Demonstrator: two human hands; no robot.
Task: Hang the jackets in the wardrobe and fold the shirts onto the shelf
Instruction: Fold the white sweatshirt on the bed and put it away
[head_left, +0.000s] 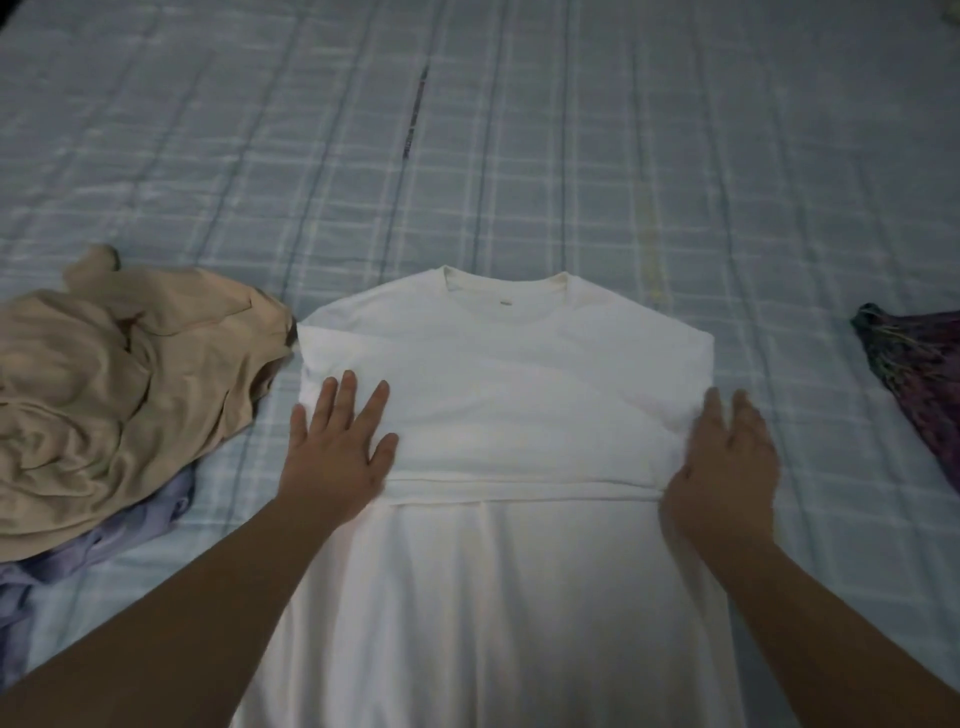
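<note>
White shirt (498, 374) spread flat at centre of the bed (519, 130), collar at the far end, sleeves folded inward across the chest, body running toward the near edge. Left hand (337, 447) pressed flat on the shirt's left side, fingers (345, 395) straight and spread, gripping nothing. Right hand (727, 457) laid along the shirt's right edge, fingers straight and close together, slightly blurred. Crumpled beige garment (114, 389) just left of the shirt, atop a lilac garment (104, 551). Dark purple patterned cloth (914, 374) well apart at far right.
</note>
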